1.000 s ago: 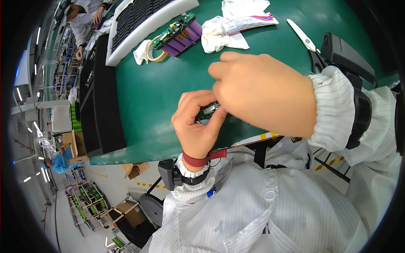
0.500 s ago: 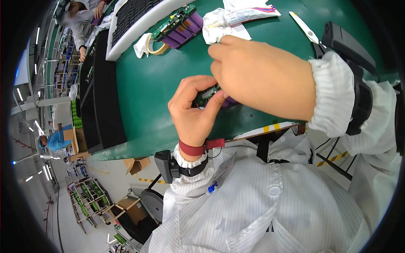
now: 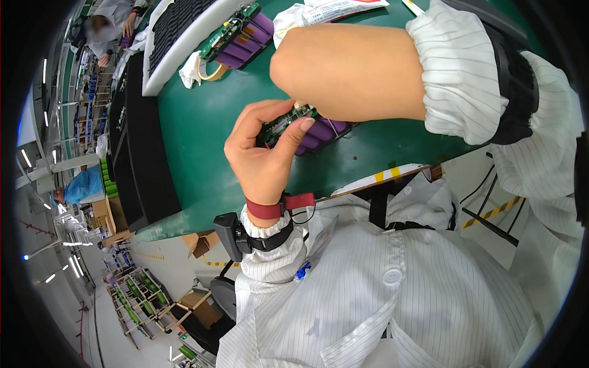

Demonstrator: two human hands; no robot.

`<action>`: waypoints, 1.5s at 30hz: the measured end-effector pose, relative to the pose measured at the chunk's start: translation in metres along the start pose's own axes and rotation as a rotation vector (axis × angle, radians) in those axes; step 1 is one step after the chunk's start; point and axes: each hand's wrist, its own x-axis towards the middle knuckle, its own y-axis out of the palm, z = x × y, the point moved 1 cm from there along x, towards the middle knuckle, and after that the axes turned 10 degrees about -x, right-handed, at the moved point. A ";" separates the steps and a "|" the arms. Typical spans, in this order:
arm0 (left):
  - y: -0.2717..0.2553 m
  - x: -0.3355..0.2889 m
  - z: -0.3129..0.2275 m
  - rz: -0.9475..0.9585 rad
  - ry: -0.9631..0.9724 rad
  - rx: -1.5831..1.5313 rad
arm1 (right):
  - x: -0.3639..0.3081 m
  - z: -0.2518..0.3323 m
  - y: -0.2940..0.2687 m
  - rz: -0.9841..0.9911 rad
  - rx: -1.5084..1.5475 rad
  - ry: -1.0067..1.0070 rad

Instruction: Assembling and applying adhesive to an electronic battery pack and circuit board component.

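Note:
My left hand (image 3: 261, 156) grips a battery pack (image 3: 320, 134) made of purple cylindrical cells with a green circuit board along one side. Its thumb and fingers close over the board end, and the pack lies low at the green table. Above the pack's far side is my right hand (image 3: 297, 70), its wrist bent. The back of that hand and its forearm hide its fingers, so what they hold, if anything, does not show. A small pale connector (image 3: 299, 105) is visible at the board's top edge, near the left fingertips.
Another purple battery pack (image 3: 246, 38) with a green board stands farther back, beside a tape roll (image 3: 213, 72) and crumpled white tissue (image 3: 190, 70). A white tube (image 3: 346, 9) lies at the far edge, with a keyboard (image 3: 184, 27) at left. Scissors (image 3: 413, 7) are partly visible. A co-worker (image 3: 107, 27) sits beyond.
The whole view has shifted slightly. My right hand's fingers, earlier bunched beside the board, are now out of sight behind the wrist, and more of the purple cells shows.

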 end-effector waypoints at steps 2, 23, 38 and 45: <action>0.001 -0.001 0.000 -0.009 0.011 0.003 | -0.002 -0.001 0.001 0.032 0.003 -0.004; 0.002 -0.017 0.000 -0.029 0.155 0.042 | -0.006 0.007 -0.005 0.181 0.059 -0.030; 0.003 -0.015 0.000 0.014 0.185 0.094 | -0.012 0.003 -0.002 0.230 0.081 -0.044; 0.003 -0.011 -0.002 0.004 0.164 0.066 | -0.014 0.010 -0.004 0.155 0.314 0.255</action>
